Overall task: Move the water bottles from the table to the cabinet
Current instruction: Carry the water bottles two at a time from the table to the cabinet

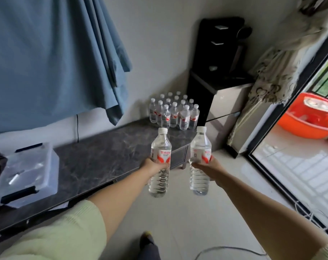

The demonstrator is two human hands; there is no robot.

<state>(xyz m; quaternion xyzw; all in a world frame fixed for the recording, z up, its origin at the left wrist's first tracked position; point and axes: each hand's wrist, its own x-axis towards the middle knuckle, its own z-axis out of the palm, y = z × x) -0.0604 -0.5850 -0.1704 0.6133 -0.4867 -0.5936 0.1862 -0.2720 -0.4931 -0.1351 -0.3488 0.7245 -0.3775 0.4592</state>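
Note:
I hold two clear water bottles with white caps and red-and-white labels, both upright in the air above the floor. My left hand (153, 166) grips the left bottle (160, 145) around its middle. My right hand (209, 168) grips the right bottle (200, 143) the same way. Beyond them, several more such bottles (173, 114) stand in a tight cluster at the far end of a low cabinet with a dark marble top (103, 154). The cabinet runs along the wall to my left, and both held bottles hang just off its front edge.
A clear plastic box with black handles (26, 173) sits on the cabinet's near end. A black water dispenser (221, 53) stands in the corner on a beige unit (227, 113). At the right are a sliding glass door frame (283, 139), patterned curtain (275, 72) and an orange basin (309, 117) outside. A cable (225, 249) lies on the pale floor.

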